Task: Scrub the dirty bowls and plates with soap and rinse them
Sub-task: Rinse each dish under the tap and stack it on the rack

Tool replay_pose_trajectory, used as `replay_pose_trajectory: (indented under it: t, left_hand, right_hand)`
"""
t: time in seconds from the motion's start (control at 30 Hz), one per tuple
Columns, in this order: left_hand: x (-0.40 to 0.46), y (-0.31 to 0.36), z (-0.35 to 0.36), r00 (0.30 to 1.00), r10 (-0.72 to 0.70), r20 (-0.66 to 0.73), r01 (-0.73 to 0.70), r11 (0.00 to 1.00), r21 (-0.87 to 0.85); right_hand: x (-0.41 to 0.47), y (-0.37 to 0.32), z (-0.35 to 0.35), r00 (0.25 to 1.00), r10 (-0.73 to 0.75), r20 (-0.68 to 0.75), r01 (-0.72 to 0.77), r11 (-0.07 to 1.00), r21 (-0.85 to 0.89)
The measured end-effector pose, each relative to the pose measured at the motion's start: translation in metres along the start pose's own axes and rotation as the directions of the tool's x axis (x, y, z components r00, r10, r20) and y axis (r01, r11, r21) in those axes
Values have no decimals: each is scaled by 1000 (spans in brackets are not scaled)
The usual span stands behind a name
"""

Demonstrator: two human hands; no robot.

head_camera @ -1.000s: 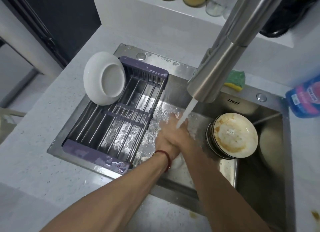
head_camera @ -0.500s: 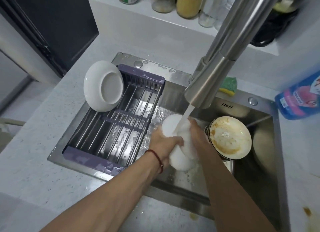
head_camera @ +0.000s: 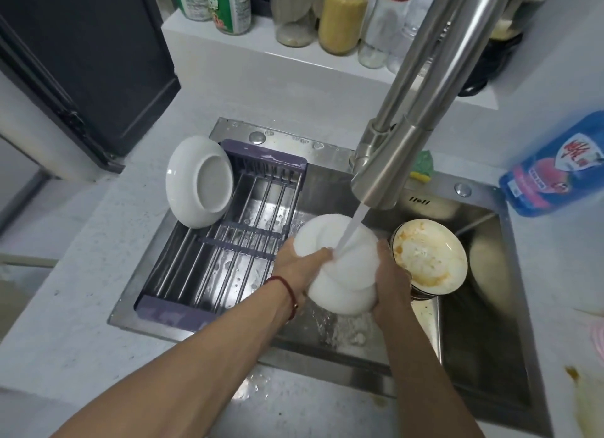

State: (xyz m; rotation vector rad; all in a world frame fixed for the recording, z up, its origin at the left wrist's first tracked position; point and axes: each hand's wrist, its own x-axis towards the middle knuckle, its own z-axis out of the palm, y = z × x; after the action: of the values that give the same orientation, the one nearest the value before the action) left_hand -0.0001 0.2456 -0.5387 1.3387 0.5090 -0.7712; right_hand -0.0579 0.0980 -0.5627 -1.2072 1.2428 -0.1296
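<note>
I hold a white bowl [head_camera: 346,267] under the running water from the steel faucet [head_camera: 392,163], over the sink. My left hand [head_camera: 299,261] grips its left rim, fingers curled over the edge. My right hand [head_camera: 390,280] grips its right side. The bowl is blurred by motion. To the right in the sink stands a stack of dirty bowls [head_camera: 428,258] with orange-brown residue in the top one. A clean white bowl [head_camera: 199,182] leans on its edge at the far left corner of the purple drying rack [head_camera: 228,241].
A green and yellow sponge [head_camera: 423,166] lies on the sink's back rim behind the faucet. A blue dish soap bottle [head_camera: 555,166] lies on the counter at right. Jars and bottles line the shelf behind. An orange stain marks the counter at lower right.
Both hands have lifted the white bowl from low in the sink up into the water stream. The view has tilted up, showing more of the shelf.
</note>
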Motion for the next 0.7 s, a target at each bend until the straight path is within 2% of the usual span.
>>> replay_pose_trajectory:
  t: [0.07,0.17,0.33,0.43,0.53,0.7]
  left_hand:
    - [0,3,0,999,32,12,-32,999,23]
    - [-5,10,4,997,79,26,-80,995,67]
    - [-8,44,-2,958,284,-45,-267,936,228]
    - [-12,84,-22,885,461,-72,-414,848,332]
    - [-12,126,-53,778,618,-110,-516,730,448]
    - [9,157,-98,684,703,-195,-427,602,675]
  right_hand:
    - [-1,5,5,1000,7,-10,-7,999,47]
    - [1,7,18,999,35,0,-35,999,-20]
    - [-1,-15,45,984,91,154,-101,993,55]
    - [-12,-31,56,945,150,291,-204,965,166]
    - [-19,-34,63,919,191,344,-266,946,187]
    - [-25,-20,60,882,173,438,-212,976,40]
